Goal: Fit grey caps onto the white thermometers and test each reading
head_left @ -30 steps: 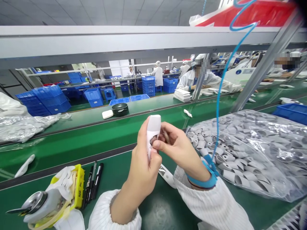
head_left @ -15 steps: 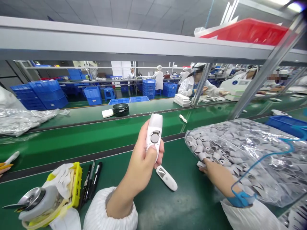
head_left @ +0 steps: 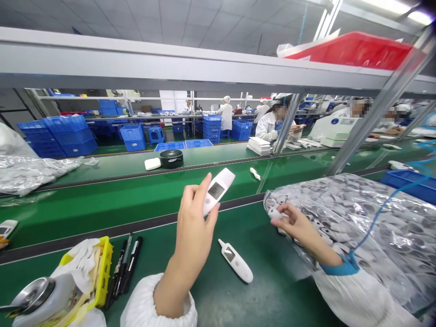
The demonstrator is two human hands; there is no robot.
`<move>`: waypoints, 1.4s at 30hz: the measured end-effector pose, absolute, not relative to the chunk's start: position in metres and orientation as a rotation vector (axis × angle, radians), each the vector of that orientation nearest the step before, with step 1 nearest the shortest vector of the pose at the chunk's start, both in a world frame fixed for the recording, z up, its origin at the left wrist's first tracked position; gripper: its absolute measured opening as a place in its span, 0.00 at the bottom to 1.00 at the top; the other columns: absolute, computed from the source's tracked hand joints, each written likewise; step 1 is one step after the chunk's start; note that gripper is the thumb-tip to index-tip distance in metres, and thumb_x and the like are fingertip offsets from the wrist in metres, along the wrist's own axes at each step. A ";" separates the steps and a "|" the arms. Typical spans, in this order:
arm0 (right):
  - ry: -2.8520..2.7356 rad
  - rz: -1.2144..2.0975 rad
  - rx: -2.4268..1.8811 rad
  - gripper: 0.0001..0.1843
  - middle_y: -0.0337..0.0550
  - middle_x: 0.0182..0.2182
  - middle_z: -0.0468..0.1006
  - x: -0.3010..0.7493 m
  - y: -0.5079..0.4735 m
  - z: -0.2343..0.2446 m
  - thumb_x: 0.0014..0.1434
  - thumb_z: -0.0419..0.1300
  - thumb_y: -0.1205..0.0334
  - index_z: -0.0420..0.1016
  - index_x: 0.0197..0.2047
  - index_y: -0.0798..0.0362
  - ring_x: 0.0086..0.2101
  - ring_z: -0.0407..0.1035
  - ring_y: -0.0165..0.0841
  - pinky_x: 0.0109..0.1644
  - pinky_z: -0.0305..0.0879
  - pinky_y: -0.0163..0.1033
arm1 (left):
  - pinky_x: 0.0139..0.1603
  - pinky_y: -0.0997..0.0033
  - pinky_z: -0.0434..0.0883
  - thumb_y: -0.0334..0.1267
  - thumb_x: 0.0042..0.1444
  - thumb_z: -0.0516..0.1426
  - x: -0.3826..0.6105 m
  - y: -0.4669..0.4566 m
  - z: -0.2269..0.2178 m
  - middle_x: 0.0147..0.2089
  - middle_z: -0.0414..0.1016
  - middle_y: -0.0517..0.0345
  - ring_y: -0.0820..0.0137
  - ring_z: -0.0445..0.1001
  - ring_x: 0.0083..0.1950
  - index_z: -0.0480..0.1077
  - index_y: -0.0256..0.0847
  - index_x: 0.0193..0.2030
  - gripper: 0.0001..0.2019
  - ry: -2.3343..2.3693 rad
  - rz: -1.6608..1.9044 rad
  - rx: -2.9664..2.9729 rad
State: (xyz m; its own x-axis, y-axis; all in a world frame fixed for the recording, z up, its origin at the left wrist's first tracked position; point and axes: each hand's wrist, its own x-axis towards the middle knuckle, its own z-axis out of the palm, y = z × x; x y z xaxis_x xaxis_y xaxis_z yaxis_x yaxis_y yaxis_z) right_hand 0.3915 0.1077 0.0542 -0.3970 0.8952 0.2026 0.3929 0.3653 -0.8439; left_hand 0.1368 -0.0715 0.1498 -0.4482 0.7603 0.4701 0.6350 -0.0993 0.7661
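Note:
My left hand [head_left: 190, 236] is closed around a white digital thermometer [head_left: 218, 187], its screen lit with figures and its broad end pointing up and right. At the left edge of a clear bag, my right hand [head_left: 301, 230] pinches a small light-grey plastic cap [head_left: 274, 213] between thumb and fingers. The bag [head_left: 366, 206] lies open on the right, full of similar hollow caps. On the green bench [head_left: 272, 295] between my hands rests a second white thermometer [head_left: 237, 263] with a narrow probe tip, screen side up.
Left of me stand a yellow basket [head_left: 106, 268], a dispenser bottle [head_left: 54, 299] and several pens [head_left: 127, 268]. Beyond the bench runs a green conveyor belt [head_left: 112, 204] carrying a small white part [head_left: 255, 173]. A black fan [head_left: 171, 158] sits behind it. A metal post [head_left: 371, 104] rises at right.
My left hand has turned the thermometer from its back, with a round battery showing, to its screen side. The right hand has risen slightly left, with a cap in its fingers.

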 end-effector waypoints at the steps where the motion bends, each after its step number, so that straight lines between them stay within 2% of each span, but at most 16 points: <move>1: -1.881 1.018 -1.048 0.26 0.34 0.26 0.66 0.386 0.113 0.061 0.53 0.65 0.37 0.61 0.39 0.47 0.19 0.50 0.26 0.22 0.49 0.35 | 0.49 0.64 0.71 0.31 0.64 0.56 0.131 -0.065 0.147 0.53 0.68 0.52 0.62 0.73 0.50 0.66 0.49 0.69 0.27 2.099 1.589 1.568; 4: -1.715 1.132 -0.907 0.30 0.38 0.31 0.69 0.370 0.131 0.080 0.54 0.60 0.30 0.61 0.42 0.47 0.20 0.50 0.26 0.19 0.45 0.34 | 0.55 0.62 0.72 0.31 0.62 0.59 0.099 -0.040 0.130 0.56 0.70 0.50 0.61 0.73 0.55 0.70 0.44 0.64 0.23 2.216 1.518 1.467; 6: -1.660 1.146 -0.879 0.29 0.40 0.35 0.71 0.359 0.147 0.089 0.57 0.56 0.29 0.63 0.44 0.47 0.22 0.53 0.26 0.19 0.47 0.33 | 0.57 0.57 0.73 0.31 0.62 0.61 0.069 -0.025 0.109 0.55 0.73 0.48 0.60 0.75 0.55 0.71 0.38 0.62 0.21 2.298 1.452 1.319; 8: -1.649 1.126 -0.926 0.26 0.40 0.37 0.72 0.348 0.168 0.093 0.64 0.52 0.33 0.66 0.47 0.48 0.23 0.55 0.25 0.20 0.50 0.32 | 0.55 0.52 0.75 0.35 0.65 0.61 0.040 -0.014 0.082 0.55 0.75 0.49 0.60 0.76 0.53 0.71 0.37 0.58 0.16 2.381 1.372 1.165; 10: -1.679 1.089 -1.047 0.22 0.40 0.37 0.73 0.335 0.192 0.091 0.70 0.52 0.41 0.69 0.50 0.52 0.25 0.61 0.24 0.23 0.59 0.31 | 0.54 0.51 0.77 0.41 0.66 0.60 0.017 -0.008 0.055 0.57 0.75 0.48 0.60 0.77 0.53 0.71 0.38 0.58 0.17 2.455 1.308 1.051; 12: -1.733 1.030 -1.217 0.19 0.42 0.40 0.76 0.320 0.219 0.087 0.71 0.56 0.48 0.71 0.53 0.55 0.31 0.70 0.27 0.31 0.70 0.34 | 0.55 0.50 0.76 0.42 0.67 0.60 0.000 -0.008 0.032 0.59 0.74 0.47 0.59 0.76 0.55 0.70 0.38 0.60 0.18 2.530 1.256 0.963; 14: -1.799 0.937 -1.399 0.18 0.46 0.46 0.77 0.306 0.244 0.082 0.70 0.60 0.53 0.73 0.56 0.56 0.39 0.75 0.33 0.42 0.76 0.42 | 0.57 0.48 0.75 0.42 0.67 0.60 -0.011 -0.010 0.014 0.61 0.73 0.46 0.58 0.75 0.57 0.70 0.38 0.61 0.18 2.605 1.202 0.893; 18: -1.957 0.706 -1.683 0.19 0.50 0.55 0.75 0.285 0.279 0.071 0.68 0.62 0.55 0.73 0.59 0.55 0.50 0.74 0.40 0.53 0.75 0.51 | 0.62 0.43 0.71 0.40 0.67 0.60 -0.026 -0.014 -0.005 0.63 0.71 0.46 0.55 0.72 0.61 0.70 0.39 0.61 0.18 2.724 1.107 0.833; 21: -2.073 0.585 -1.808 0.21 0.52 0.56 0.75 0.275 0.286 0.062 0.68 0.63 0.55 0.72 0.59 0.56 0.51 0.74 0.41 0.55 0.74 0.52 | 0.67 0.38 0.64 0.39 0.67 0.59 -0.031 -0.015 -0.010 0.64 0.70 0.45 0.52 0.67 0.66 0.69 0.38 0.62 0.18 2.773 1.129 0.850; 25: -2.166 0.504 -1.846 0.20 0.51 0.56 0.75 0.262 0.281 0.055 0.68 0.62 0.55 0.72 0.59 0.56 0.51 0.74 0.41 0.55 0.74 0.52 | 0.71 0.36 0.56 0.40 0.67 0.58 -0.029 -0.012 -0.011 0.70 0.63 0.44 0.49 0.57 0.73 0.68 0.38 0.63 0.19 2.774 1.307 0.886; 29: -2.205 0.504 -1.738 0.20 0.50 0.56 0.75 0.243 0.263 0.064 0.69 0.62 0.54 0.73 0.59 0.55 0.51 0.74 0.40 0.55 0.74 0.52 | 0.70 0.39 0.61 0.41 0.67 0.59 -0.017 -0.004 -0.004 0.70 0.64 0.46 0.51 0.60 0.72 0.71 0.39 0.60 0.17 2.600 1.495 0.918; 33: -2.276 0.648 -1.481 0.17 0.48 0.53 0.77 0.225 0.231 0.091 0.69 0.61 0.54 0.74 0.56 0.55 0.48 0.75 0.39 0.52 0.75 0.49 | 0.64 0.44 0.70 0.42 0.67 0.59 0.003 0.006 0.013 0.65 0.70 0.46 0.55 0.70 0.64 0.72 0.39 0.58 0.16 2.265 1.579 0.919; 36: -2.343 0.891 -1.183 0.13 0.42 0.40 0.79 0.218 0.197 0.118 0.68 0.62 0.55 0.76 0.46 0.57 0.37 0.75 0.31 0.41 0.75 0.40 | 0.59 0.48 0.74 0.45 0.68 0.58 0.020 0.007 0.035 0.59 0.74 0.47 0.58 0.75 0.58 0.72 0.38 0.56 0.16 1.945 1.546 0.898; 39: -2.328 1.156 -0.864 0.11 0.34 0.25 0.72 0.218 0.158 0.146 0.65 0.63 0.57 0.75 0.38 0.58 0.22 0.63 0.23 0.26 0.61 0.30 | 0.51 0.53 0.78 0.51 0.69 0.56 0.039 -0.003 0.067 0.50 0.79 0.49 0.63 0.80 0.48 0.74 0.36 0.53 0.19 1.564 1.429 0.923; 42: -2.219 1.338 -0.624 0.15 0.31 0.20 0.66 0.225 0.123 0.168 0.60 0.64 0.52 0.75 0.37 0.57 0.18 0.54 0.21 0.20 0.48 0.29 | 0.40 0.63 0.78 0.57 0.65 0.58 0.058 -0.023 0.104 0.43 0.81 0.47 0.65 0.81 0.39 0.75 0.34 0.50 0.25 1.244 1.361 0.989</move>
